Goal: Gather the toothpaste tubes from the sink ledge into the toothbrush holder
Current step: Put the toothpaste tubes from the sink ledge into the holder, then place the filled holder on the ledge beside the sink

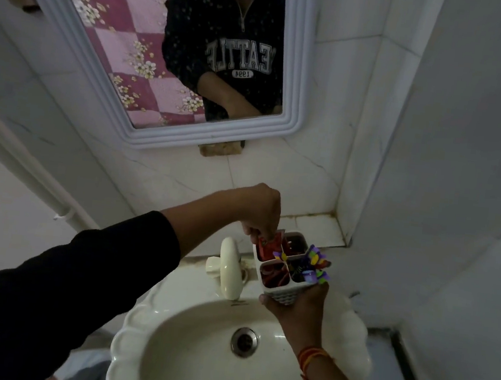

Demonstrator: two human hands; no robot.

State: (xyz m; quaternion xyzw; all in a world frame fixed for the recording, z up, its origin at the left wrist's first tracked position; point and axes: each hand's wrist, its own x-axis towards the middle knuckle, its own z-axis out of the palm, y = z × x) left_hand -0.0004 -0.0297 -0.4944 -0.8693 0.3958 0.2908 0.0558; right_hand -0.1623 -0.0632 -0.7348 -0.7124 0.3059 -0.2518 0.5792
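Sleeve dark, the left hand (260, 212) reaches over the tap (229, 268), grip pinching a red toothpaste tube (270, 244) standing in the back-left compartment of the white toothbrush holder (283, 273); right hand (298, 308) cups that holder from below, above the sink (196, 339).

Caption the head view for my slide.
Left hand lowers a red toothpaste tube into the four-compartment holder, held by the right hand above the sink.

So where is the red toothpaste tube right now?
The red toothpaste tube is pinched in the left hand, entering the white four-compartment holder's far-left compartment, above the sink.
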